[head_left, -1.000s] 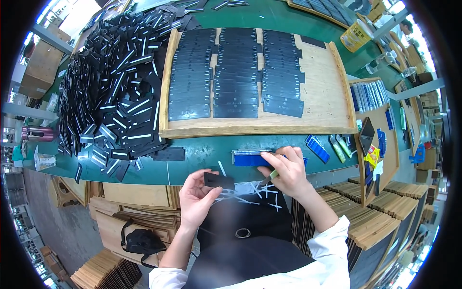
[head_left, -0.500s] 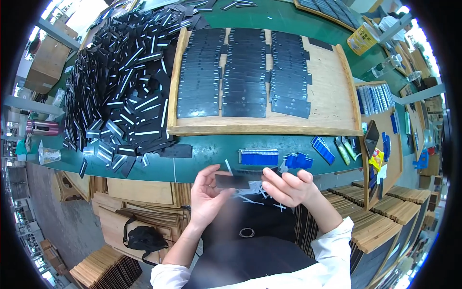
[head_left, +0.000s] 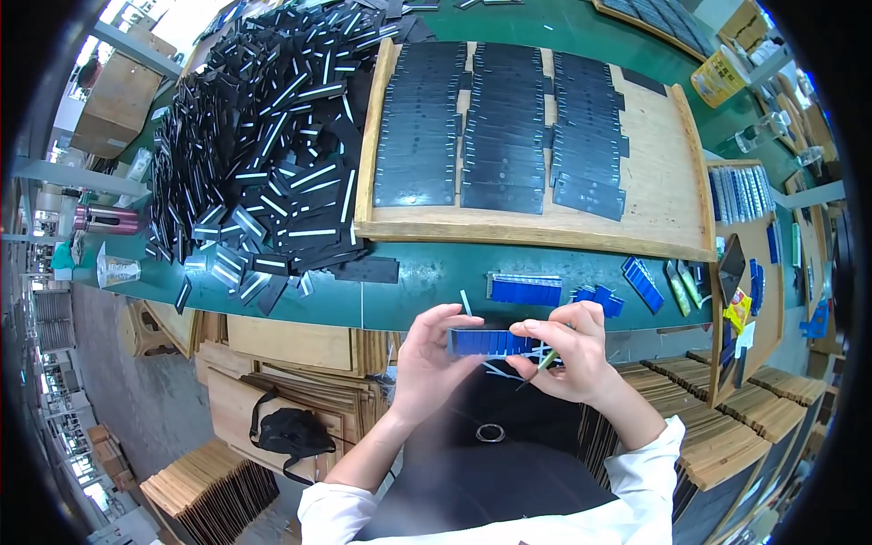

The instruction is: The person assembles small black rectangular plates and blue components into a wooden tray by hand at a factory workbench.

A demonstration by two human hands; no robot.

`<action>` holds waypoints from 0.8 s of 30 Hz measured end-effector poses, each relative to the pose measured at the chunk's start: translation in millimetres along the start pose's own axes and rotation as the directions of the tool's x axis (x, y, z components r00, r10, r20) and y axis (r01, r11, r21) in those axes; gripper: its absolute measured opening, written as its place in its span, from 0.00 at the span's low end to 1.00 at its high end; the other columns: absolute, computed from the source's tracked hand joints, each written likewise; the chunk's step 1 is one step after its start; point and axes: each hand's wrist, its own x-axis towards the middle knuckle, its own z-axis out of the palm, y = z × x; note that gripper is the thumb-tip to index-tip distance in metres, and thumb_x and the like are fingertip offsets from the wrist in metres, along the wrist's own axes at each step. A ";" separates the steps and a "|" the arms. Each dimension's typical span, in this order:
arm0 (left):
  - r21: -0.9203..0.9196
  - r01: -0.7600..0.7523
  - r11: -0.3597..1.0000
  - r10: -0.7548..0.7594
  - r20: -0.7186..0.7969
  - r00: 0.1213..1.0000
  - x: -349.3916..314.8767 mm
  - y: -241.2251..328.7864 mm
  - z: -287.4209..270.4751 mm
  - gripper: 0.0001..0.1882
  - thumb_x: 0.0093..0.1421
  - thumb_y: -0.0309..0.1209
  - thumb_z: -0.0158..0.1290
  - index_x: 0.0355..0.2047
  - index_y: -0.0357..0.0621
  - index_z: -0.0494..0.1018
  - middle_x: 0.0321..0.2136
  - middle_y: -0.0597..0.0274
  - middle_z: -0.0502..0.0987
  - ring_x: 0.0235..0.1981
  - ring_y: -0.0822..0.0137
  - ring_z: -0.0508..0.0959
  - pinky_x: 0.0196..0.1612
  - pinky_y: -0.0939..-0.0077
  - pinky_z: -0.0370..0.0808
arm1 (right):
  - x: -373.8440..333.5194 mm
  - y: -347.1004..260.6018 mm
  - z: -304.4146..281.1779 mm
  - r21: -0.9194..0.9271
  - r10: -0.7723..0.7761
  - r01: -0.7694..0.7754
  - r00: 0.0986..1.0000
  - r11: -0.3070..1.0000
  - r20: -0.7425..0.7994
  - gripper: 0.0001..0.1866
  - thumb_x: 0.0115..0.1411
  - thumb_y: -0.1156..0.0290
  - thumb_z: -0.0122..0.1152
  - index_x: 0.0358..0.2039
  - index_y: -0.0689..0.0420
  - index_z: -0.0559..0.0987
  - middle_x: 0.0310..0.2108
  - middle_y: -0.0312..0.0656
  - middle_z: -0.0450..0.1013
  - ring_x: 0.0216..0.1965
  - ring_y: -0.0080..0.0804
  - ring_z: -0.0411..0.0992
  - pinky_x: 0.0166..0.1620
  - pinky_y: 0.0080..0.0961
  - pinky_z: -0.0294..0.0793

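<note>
Between my hands, in front of the table edge, is a thin rectangular strip point(head_left: 490, 342) with a blue face divided by fine lines. My left hand point(head_left: 431, 368) pinches its left end between thumb and fingers. A narrow pale strip point(head_left: 466, 302) sticks up beside those fingertips. Fingers of my right hand point(head_left: 577, 354) close at the strip's right end. A slim green tool point(head_left: 548, 360) with a dark tip is also in that hand; its exact kind is unclear. Thin white slivers point(head_left: 501, 371) show just below the blue strip.
Behind my hands, a wooden tray point(head_left: 536, 238) bears three columns of overlapping dark panels. A heap of black pieces point(head_left: 263, 136) with white stripes lies left. Blue strips point(head_left: 527, 289) and green-handled tools point(head_left: 681, 289) lie on the table point(head_left: 409, 272). Stacked wooden boards point(head_left: 708, 422) stand at lower right.
The strip between my hands now shows a blue face where a dark one faced me. The green tool has come into sight in my right hand. The whole scene has shifted rightward in view.
</note>
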 end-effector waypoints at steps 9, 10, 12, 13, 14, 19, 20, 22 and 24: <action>0.015 -0.013 1.000 0.013 -0.003 1.000 0.7 -0.4 -0.2 0.35 0.52 0.10 0.60 0.58 0.42 0.60 0.51 0.52 0.73 0.54 0.65 0.73 0.54 0.72 0.77 | -0.3 -1.4 1.4 -0.012 0.009 -0.009 1.000 1.000 -0.017 0.30 0.41 0.66 0.77 0.47 0.52 0.77 0.32 0.29 0.77 0.33 0.29 0.68 0.42 0.30 0.60; 0.015 -0.008 1.000 0.008 -0.008 1.000 0.8 -0.3 0.1 0.35 0.52 0.10 0.60 0.58 0.42 0.60 0.51 0.52 0.73 0.53 0.65 0.74 0.54 0.72 0.77 | -0.5 -1.6 2.4 -0.010 0.029 -0.030 0.998 0.999 -0.048 0.28 0.36 0.67 0.77 0.43 0.51 0.81 0.28 0.30 0.72 0.33 0.27 0.69 0.41 0.29 0.60; 0.017 -0.012 1.000 0.012 -0.012 1.000 1.0 -0.8 0.0 0.35 0.52 0.10 0.60 0.58 0.42 0.60 0.51 0.52 0.73 0.53 0.65 0.74 0.54 0.72 0.77 | -0.8 -1.4 3.1 -0.011 0.031 -0.031 0.998 0.999 -0.045 0.28 0.36 0.67 0.76 0.43 0.51 0.81 0.28 0.30 0.73 0.33 0.27 0.69 0.41 0.29 0.61; 0.020 -0.018 1.000 0.018 -0.016 1.000 1.0 -1.2 -0.1 0.35 0.52 0.10 0.60 0.58 0.42 0.60 0.51 0.52 0.74 0.53 0.65 0.74 0.54 0.71 0.77 | -1.1 -1.2 3.4 -0.011 0.031 -0.032 0.999 0.999 -0.044 0.28 0.37 0.67 0.76 0.43 0.51 0.81 0.28 0.30 0.73 0.33 0.27 0.69 0.41 0.29 0.61; 0.020 -0.017 1.000 0.017 -0.014 1.000 1.0 -1.3 0.0 0.35 0.52 0.10 0.60 0.58 0.42 0.60 0.51 0.52 0.74 0.53 0.65 0.74 0.54 0.71 0.77 | -0.9 -1.2 3.3 -0.012 0.033 -0.033 0.999 0.999 -0.044 0.28 0.37 0.67 0.76 0.43 0.51 0.81 0.28 0.30 0.73 0.33 0.27 0.69 0.41 0.29 0.61; -0.006 -0.012 1.000 0.012 -0.021 1.000 1.0 -2.7 0.5 0.35 0.52 0.10 0.60 0.58 0.43 0.61 0.51 0.52 0.74 0.53 0.65 0.74 0.54 0.71 0.77 | -1.4 0.3 5.3 0.002 0.020 -0.020 0.999 1.000 -0.042 0.27 0.38 0.68 0.75 0.44 0.52 0.81 0.29 0.30 0.72 0.33 0.28 0.69 0.41 0.29 0.60; -0.013 -0.010 1.000 0.010 -0.010 1.000 1.6 -1.9 1.8 0.35 0.52 0.10 0.60 0.58 0.43 0.61 0.51 0.52 0.74 0.53 0.65 0.74 0.54 0.71 0.77 | -1.0 0.9 3.1 -0.009 0.025 -0.026 0.999 1.000 -0.040 0.27 0.38 0.68 0.75 0.44 0.52 0.81 0.29 0.30 0.72 0.33 0.28 0.69 0.41 0.29 0.60; -0.060 0.030 0.998 -0.030 -0.002 1.000 2.5 0.4 1.9 0.36 0.52 0.10 0.60 0.59 0.43 0.61 0.51 0.51 0.74 0.52 0.65 0.75 0.54 0.71 0.77 | 1.5 2.0 -1.2 0.013 -0.017 0.017 1.000 1.000 -0.003 0.35 0.46 0.65 0.77 0.53 0.54 0.71 0.39 0.30 0.81 0.33 0.29 0.66 0.41 0.30 0.59; -0.102 0.009 0.995 -0.007 0.016 1.000 1.6 -2.2 -1.7 0.36 0.52 0.10 0.60 0.60 0.43 0.60 0.52 0.51 0.73 0.51 0.65 0.76 0.53 0.72 0.77 | 5.7 -0.1 0.7 0.044 -0.008 0.009 1.000 0.999 -0.022 0.37 0.45 0.65 0.78 0.55 0.54 0.69 0.39 0.29 0.81 0.33 0.28 0.67 0.42 0.30 0.59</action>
